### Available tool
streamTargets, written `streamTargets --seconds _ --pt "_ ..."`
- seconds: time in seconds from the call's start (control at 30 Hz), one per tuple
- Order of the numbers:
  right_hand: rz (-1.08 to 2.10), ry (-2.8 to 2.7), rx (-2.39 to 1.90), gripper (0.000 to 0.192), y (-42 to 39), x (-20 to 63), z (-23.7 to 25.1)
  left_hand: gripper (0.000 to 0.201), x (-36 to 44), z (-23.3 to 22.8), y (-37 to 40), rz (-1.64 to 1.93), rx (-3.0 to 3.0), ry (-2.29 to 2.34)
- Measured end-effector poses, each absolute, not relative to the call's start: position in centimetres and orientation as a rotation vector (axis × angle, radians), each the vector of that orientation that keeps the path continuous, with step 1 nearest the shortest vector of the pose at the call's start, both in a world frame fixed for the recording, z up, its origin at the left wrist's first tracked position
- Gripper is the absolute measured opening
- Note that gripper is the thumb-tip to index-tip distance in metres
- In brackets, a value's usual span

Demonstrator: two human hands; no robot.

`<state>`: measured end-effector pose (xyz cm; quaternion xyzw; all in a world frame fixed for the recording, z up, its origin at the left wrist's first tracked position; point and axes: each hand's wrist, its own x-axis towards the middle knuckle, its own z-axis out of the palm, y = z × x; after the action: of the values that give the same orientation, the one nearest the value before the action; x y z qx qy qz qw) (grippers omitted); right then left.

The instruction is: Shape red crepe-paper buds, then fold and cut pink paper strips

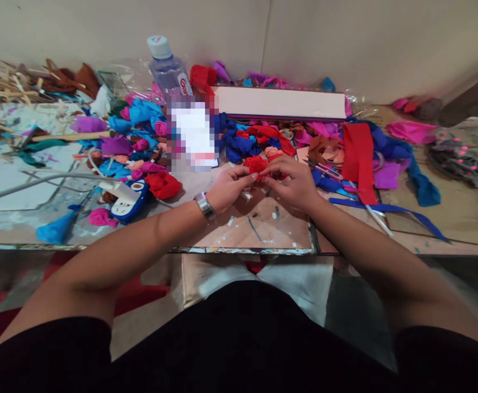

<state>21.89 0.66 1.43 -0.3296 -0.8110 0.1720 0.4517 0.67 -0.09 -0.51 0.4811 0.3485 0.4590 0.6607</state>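
Between my two hands, above the table (278, 232), is a red crepe paper flower (256, 164) with ruffled petals. My left hand (231, 188), with a metal watch on its wrist, pinches the flower from the left between thumb and fingers. From the other side my right hand (292, 180) has thumb and fingers closed on its lower edge. The flower's underside is hidden by my fingers. Pink-handled scissors (327, 170) lie just right of my right hand. A wide red paper strip (358, 155) is further right, beside a narrow blue strip (390, 208).
A water bottle (168, 71) stands behind a blurred bright phone (196, 134). Left are a power strip (129, 201) with its cable, a red paper bundle (163, 185) and heaped colourful paper pieces (141, 112). A long white box (280, 102) lies at the back.
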Motion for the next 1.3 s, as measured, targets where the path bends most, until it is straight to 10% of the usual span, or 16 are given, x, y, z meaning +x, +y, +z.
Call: streamTargets --seconds 1.3 --pt "0.679 -1.773 -0.905 0.019 -0.4 21.0 1.8 0.047 0.5 -0.6 -0.2 1.135 1.256 0.809"
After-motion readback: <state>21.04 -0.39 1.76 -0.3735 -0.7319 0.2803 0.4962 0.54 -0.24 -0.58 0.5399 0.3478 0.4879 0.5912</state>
